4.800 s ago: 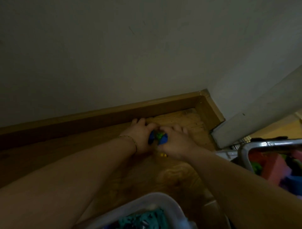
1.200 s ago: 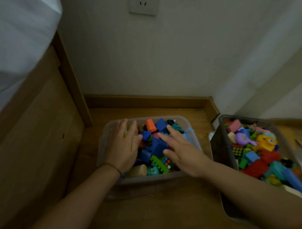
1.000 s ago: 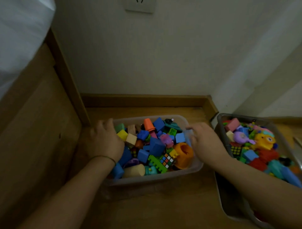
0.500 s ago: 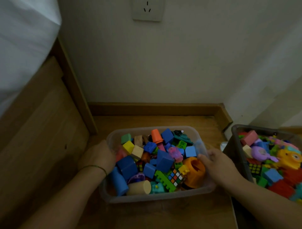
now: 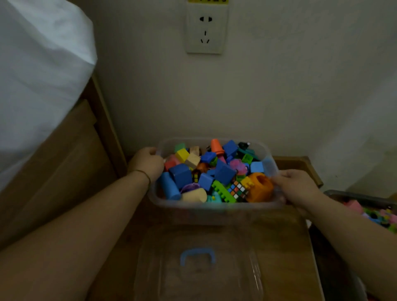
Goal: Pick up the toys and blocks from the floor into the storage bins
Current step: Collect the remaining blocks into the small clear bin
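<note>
Writing: only a yellow sticker point(image 5: 206, 1) above the white wall socket point(image 5: 205, 30), cut off by the frame edge, so I couldn't read it. I saw no readable marks on the toys.

The clear plastic storage bin point(image 5: 214, 207) sat at the wall, under the socket. It was packed with blue blocks point(image 5: 224, 174), a green studded brick point(image 5: 221, 192), a small multicoloured puzzle cube point(image 5: 237, 190) and an orange ring-shaped toy point(image 5: 260, 188).

The left hand point(image 5: 147, 163) had its fingers curled over the left rim. The right hand point(image 5: 294, 185) gripped the right rim.

A clear lid with a light-blue handle point(image 5: 214, 279) lay on the wooden floor point(image 5: 285, 247), nearer me. A dark grey bin of toys point(image 5: 361, 198) stood at the right edge.
</note>
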